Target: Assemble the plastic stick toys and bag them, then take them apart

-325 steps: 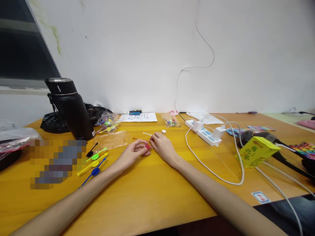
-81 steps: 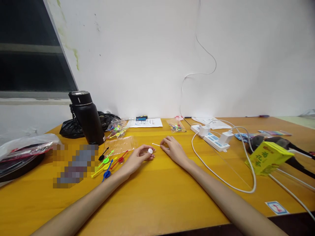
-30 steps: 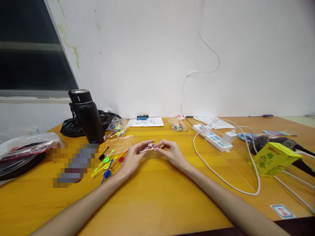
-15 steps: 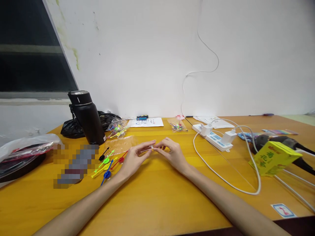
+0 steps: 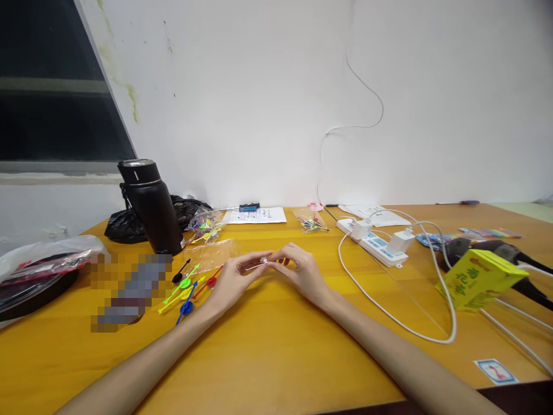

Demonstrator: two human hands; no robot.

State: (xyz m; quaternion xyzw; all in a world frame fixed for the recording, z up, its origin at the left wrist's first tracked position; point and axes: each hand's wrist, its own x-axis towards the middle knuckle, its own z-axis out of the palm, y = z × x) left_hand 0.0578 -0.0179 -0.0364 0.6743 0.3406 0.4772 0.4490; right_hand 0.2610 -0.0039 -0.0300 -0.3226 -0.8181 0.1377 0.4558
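Observation:
Both hands meet just above the yellow table [image 5: 268, 346] at its middle. My left hand [image 5: 235, 278] pinches a small white disc with a thin white stick [image 5: 256, 265] running through it. My right hand [image 5: 298, 271] pinches the same white piece at its right end, fingers curled. Left of my left hand lie several finished coloured stick-and-disc pieces [image 5: 185, 288] in green, yellow, blue, red and black. A flat clear plastic bag [image 5: 209, 253] lies just beyond them.
A black flask [image 5: 151, 207] and a black bag [image 5: 125, 225] stand at the back left. Small bags of coloured parts [image 5: 205, 223] [image 5: 311, 221], a paper sheet [image 5: 257, 215], a white power strip [image 5: 375, 242] with cables and a yellow carton [image 5: 477, 276] lie around.
The red piece has joined the coloured row at left. My hands picked up a white disc and a white stick, lifted them off the table and brought them together; they barely moved in the last half second.

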